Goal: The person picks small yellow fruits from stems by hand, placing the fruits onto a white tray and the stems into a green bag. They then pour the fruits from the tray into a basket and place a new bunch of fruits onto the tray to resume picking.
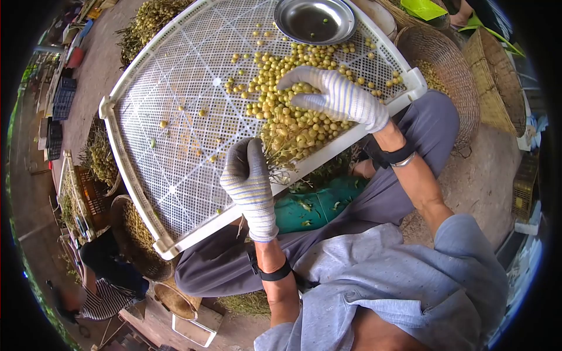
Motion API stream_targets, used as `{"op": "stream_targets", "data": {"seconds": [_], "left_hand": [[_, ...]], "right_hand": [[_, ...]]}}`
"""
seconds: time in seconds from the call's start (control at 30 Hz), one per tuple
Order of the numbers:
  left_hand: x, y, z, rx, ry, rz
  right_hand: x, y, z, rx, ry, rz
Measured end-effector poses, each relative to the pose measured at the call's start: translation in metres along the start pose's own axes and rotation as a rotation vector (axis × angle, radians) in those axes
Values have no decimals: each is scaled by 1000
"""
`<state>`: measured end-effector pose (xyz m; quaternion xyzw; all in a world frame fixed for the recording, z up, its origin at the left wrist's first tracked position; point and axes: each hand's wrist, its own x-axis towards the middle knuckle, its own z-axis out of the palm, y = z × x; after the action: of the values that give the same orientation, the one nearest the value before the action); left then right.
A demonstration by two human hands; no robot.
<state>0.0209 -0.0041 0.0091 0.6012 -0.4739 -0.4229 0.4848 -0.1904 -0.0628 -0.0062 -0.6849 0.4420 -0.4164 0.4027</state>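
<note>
A white mesh tray (175, 99) rests across my lap. Small yellow-green round fruits (298, 128) are heaped at its near right part, with some scattered loose around them. My left hand (249, 181), in a striped glove, is closed on a bunch of thin stems (278, 161) at the tray's near edge. My right hand (336, 96), gloved too, lies over the heap with thumb and fingers apart; whether fruit touches its palm is hidden. At the tray's far edge sits a metal bowl (316, 20) with a few fruits in it.
Woven baskets (462, 88) stand at the right, one holding fruits. Another basket of fruits (137, 234) is left of my knee, near a person in a striped top (105, 301). Fruit-laden branches (149, 26) lie beyond the tray. Green cloth (316, 207) lies between my legs.
</note>
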Motion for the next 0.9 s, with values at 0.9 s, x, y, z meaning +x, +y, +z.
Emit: {"op": "stream_targets", "data": {"seconds": [0.9], "left_hand": [[-3, -1, 0, 622, -180, 385]], "right_hand": [[-9, -9, 32, 136, 73, -43]]}}
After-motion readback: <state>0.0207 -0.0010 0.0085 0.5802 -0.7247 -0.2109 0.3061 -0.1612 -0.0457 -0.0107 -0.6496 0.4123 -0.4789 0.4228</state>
